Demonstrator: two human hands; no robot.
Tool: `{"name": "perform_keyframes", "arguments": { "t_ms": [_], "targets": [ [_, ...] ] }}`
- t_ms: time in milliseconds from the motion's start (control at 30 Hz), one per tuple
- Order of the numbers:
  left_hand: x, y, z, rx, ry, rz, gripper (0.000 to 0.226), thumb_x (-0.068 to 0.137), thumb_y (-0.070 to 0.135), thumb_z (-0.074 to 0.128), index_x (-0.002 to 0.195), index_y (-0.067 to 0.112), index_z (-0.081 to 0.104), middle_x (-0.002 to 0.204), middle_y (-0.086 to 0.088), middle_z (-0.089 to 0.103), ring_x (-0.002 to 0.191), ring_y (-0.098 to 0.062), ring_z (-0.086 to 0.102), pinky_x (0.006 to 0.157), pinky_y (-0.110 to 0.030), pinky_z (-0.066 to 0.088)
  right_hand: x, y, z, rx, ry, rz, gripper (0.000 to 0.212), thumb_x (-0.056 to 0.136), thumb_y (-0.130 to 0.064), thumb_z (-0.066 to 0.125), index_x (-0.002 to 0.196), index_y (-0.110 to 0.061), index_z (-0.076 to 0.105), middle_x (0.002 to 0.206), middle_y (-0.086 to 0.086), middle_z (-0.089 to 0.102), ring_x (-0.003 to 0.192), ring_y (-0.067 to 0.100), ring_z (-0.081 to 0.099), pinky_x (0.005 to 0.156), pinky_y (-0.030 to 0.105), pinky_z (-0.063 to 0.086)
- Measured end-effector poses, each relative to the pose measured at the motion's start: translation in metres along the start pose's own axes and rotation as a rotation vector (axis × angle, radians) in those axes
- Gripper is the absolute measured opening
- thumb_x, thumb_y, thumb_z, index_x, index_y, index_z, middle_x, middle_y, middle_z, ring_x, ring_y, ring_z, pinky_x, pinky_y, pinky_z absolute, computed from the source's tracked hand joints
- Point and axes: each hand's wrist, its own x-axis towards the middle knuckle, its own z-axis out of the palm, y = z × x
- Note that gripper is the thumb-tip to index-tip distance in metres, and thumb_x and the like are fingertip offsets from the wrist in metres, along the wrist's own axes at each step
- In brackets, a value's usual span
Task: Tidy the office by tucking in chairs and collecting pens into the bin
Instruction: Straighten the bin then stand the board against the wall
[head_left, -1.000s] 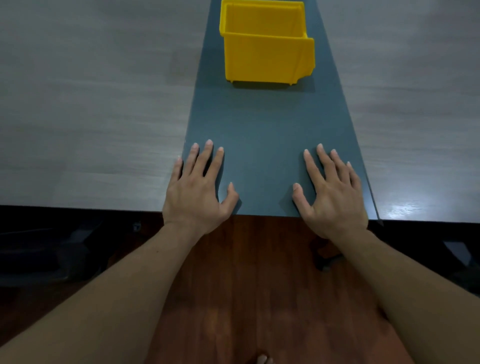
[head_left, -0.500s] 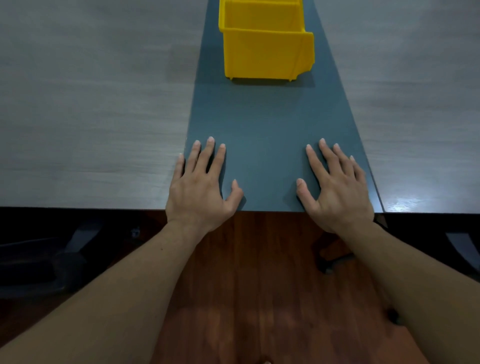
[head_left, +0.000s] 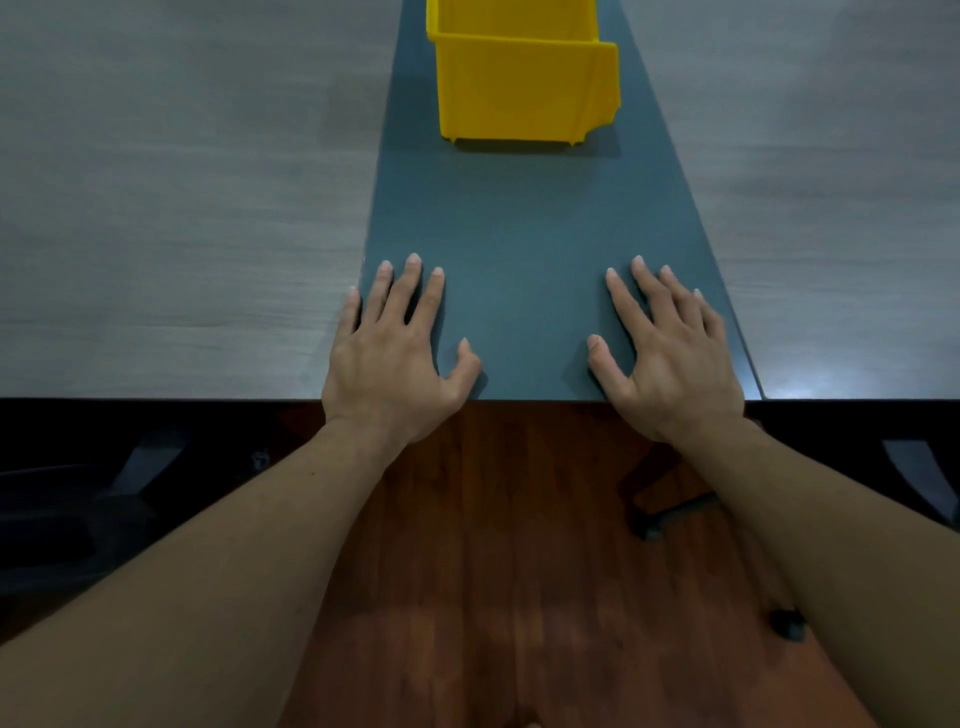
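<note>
Both my left hand and right hand lie flat, empty; rigid yellow plastic bin, top centre, likely light: grasp rim.

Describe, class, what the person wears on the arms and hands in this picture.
Nothing shows on them. The left hand and right hand are bare: no gloves, no rings, no watch or band at either wrist. Both forearms are uncovered as far as the frame's lower edge, so no sleeve is visible.
</note>
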Motion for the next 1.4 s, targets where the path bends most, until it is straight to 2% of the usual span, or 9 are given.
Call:
{"name": "perform_keyframes", "arguments": {
  "t_ms": [367, 600, 800, 967, 1400],
  "targets": [
    [0.003, 0.002, -0.001, -0.018, 0.001, -0.012, 0.08, 0.1, 0.062, 0.032, 0.17, 0.026, 0.02, 0.179, 0.0, 0.016, 0.167, -0.022, 0.01, 0.134, -0.051, 0.015, 0.003, 0.002, -0.001, 0.021, -0.002, 0.02, 0.075, 0.101, -0.066, 0.03, 0.165, -0.03, 0.021, 0.173, 0.001, 0.019, 0.161, 0.026, 0.014, 0.128, 0.053, 0.017],
    [0.007, 0.005, -0.013, -0.025, -0.087, -0.031, 0.082, 0.1, 0.059, 0.038, 0.171, 0.028, 0.013, 0.181, 0.002, 0.007, 0.167, -0.022, 0.003, 0.134, -0.051, 0.012, 0.006, -0.001, -0.016, 0.034, -0.101, 0.046, 0.08, 0.1, -0.064, 0.036, 0.167, -0.027, 0.015, 0.175, 0.002, 0.011, 0.162, 0.027, 0.007, 0.128, 0.053, 0.015],
    [0.013, 0.01, -0.021, -0.023, -0.176, -0.055, 0.085, 0.099, 0.053, 0.05, 0.171, 0.024, 0.015, 0.181, 0.001, 0.005, 0.167, -0.024, 0.001, 0.133, -0.055, 0.016, 0.014, -0.001, -0.028, 0.061, -0.191, 0.056, 0.085, 0.097, -0.062, 0.044, 0.167, -0.025, 0.013, 0.176, 0.003, 0.006, 0.163, 0.027, 0.002, 0.127, 0.055, 0.016],
    [0.019, 0.01, -0.024, -0.016, -0.23, -0.062, 0.089, 0.098, 0.052, 0.052, 0.172, 0.024, 0.011, 0.181, 0.0, 0.001, 0.167, -0.025, -0.002, 0.133, -0.056, 0.014, 0.02, 0.0, -0.031, 0.072, -0.228, 0.059, 0.088, 0.095, -0.062, 0.047, 0.167, -0.023, 0.015, 0.176, 0.004, 0.005, 0.163, 0.028, 0.001, 0.127, 0.057, 0.016],
    [0.02, 0.008, -0.025, -0.059, -0.248, -0.074, 0.092, 0.095, 0.054, 0.052, 0.172, 0.025, 0.01, 0.181, 0.002, 0.0, 0.167, -0.025, 0.0, 0.133, -0.055, 0.013, 0.02, -0.002, -0.033, 0.074, -0.268, 0.059, 0.089, 0.098, -0.065, 0.043, 0.168, -0.026, 0.006, 0.176, 0.0, -0.001, 0.163, 0.026, -0.002, 0.127, 0.055, 0.015]
  ]
}}
